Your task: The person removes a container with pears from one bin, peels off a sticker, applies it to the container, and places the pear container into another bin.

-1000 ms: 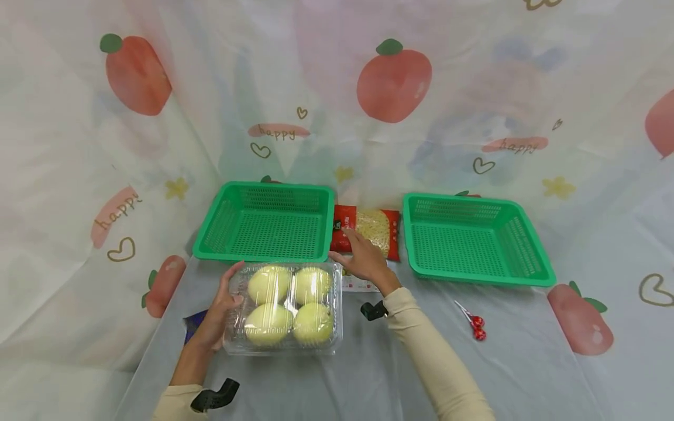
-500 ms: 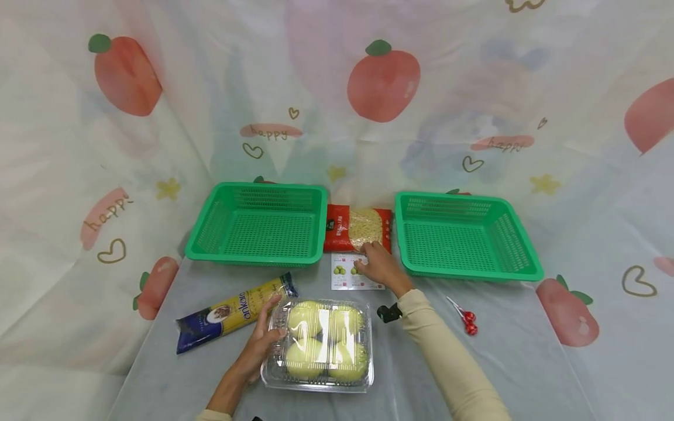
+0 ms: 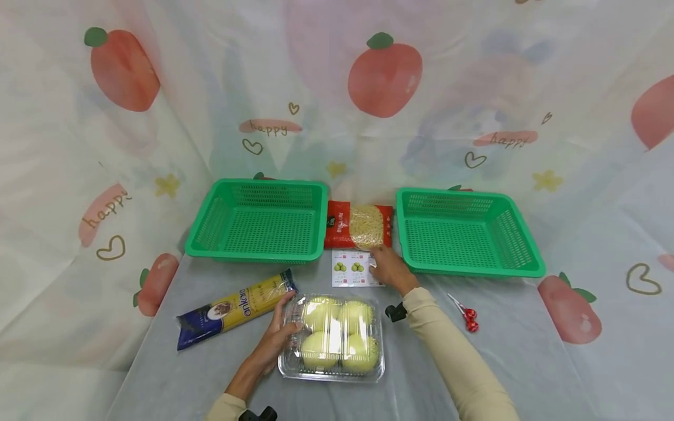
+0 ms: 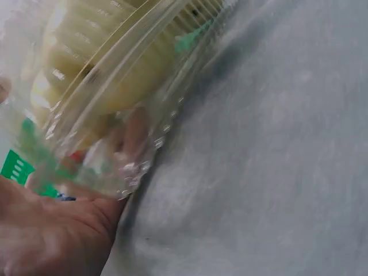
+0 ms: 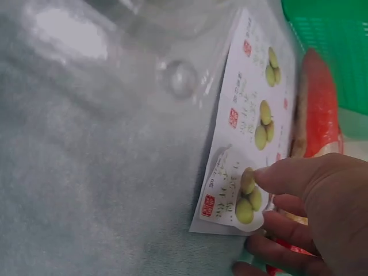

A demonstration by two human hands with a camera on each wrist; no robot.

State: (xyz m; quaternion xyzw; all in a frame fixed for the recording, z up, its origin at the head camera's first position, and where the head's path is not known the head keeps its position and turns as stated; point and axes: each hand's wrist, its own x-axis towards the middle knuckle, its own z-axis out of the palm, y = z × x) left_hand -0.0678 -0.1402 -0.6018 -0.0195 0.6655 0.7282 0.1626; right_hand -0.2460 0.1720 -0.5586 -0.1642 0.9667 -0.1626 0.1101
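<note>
In the head view my left hand grips the left side of a clear plastic box with several pale yellow-green round fruits inside. The left wrist view shows the box's ribbed wall close up, above the palm. My right hand is at the right end of a white sticker sheet printed with green fruits. Up close in the right wrist view, thumb and forefinger pinch one sticker, whose edges stand lifted from the sheet. The forefinger's tip is hidden beneath it.
Two green baskets stand at the back. Between them lies a red bag of pasta, just behind the sheet. A blue and yellow spaghetti pack lies left; red lollipops lie right.
The box has come nearer and to the right in my left hand, uncovering the spaghetti pack. My right hand has moved right to the sheet's end and now pinches a sticker.
</note>
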